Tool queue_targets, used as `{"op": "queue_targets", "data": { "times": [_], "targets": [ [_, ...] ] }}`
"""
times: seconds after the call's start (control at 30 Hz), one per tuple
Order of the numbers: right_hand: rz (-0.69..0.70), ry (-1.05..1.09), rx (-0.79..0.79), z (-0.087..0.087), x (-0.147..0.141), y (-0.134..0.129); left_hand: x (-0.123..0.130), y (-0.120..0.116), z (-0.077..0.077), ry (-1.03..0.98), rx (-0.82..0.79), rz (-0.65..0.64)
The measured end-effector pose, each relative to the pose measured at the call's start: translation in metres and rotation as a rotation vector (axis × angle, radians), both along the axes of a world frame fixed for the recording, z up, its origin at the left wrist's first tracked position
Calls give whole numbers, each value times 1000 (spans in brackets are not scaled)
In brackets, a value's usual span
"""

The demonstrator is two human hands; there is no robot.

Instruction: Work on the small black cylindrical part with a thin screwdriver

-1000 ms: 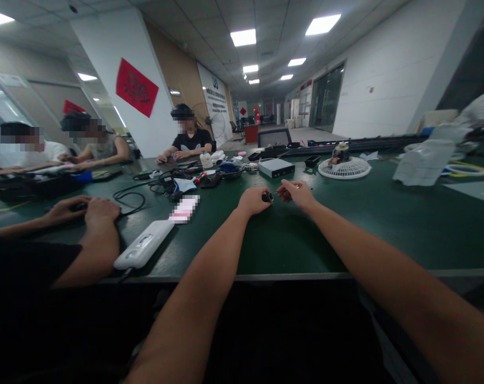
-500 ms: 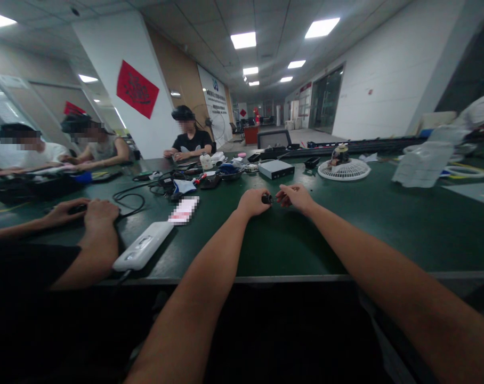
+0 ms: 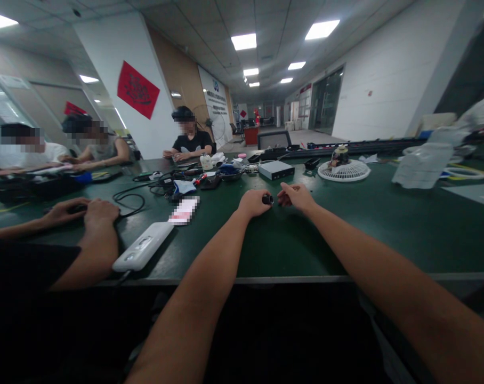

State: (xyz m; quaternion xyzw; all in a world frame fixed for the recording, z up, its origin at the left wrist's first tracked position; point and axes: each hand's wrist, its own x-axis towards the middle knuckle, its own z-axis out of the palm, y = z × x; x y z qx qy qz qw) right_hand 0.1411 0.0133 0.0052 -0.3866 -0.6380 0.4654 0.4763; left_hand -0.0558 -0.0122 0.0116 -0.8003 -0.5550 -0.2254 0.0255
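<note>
My left hand is wrapped round a small dark cylinder whose round, shiny-rimmed end faces right. What kind of part it is, I cannot make out. Just to the right, with a small gap between, is my right hand. Its thumb and fingers are curled together, and whatever they may hold is hidden or too small to name. Both hands are just above the green table. Beyond them sits a grey metal box.
A white fan grille with a motor lies behind my right hand. Left of my arm are a white power strip, a pixelated card and black cables. A co-worker's hands rest farther left. Clear plastic packaging stands right.
My right hand has drawn slightly away from the dark cylinder. The thin bit that showed between the hands is no longer visible there. My left hand stays in place.
</note>
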Motion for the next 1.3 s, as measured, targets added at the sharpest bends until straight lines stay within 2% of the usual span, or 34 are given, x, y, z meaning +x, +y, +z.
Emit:
{"op": "queue_targets", "data": {
  "times": [0.17, 0.23, 0.33, 0.43, 0.57, 0.9, 1.0, 1.13, 1.3],
  "targets": [
    [-131, 94, 79, -3, 7, 9, 1, -1, 0, -4, -3, 17],
    [-158, -43, 163, -8, 8, 14, 1, -1, 0, 1, -5, 22],
    [-159, -378, 305, -19, 6, 19, 1, 0, 0, 11, -3, 27],
    [-102, -537, 329, -27, 5, 22, 1, 0, -1, 9, -4, 19],
    [-39, -503, 309, -29, 6, 24, 1, 0, -1, -1, -12, 21],
    [-37, -373, 238, -28, 6, 27, 1, -1, 0, -9, -10, 11],
    [-88, -427, 220, -25, 6, 26, 1, -1, 0, -17, -12, 8],
    [-87, -482, 241, -22, 8, 23, 1, -1, -1, -19, -3, -4],
    [-83, -287, 231, -23, 6, 24, 1, 0, -2, -7, -1, -13]
  ]
}}
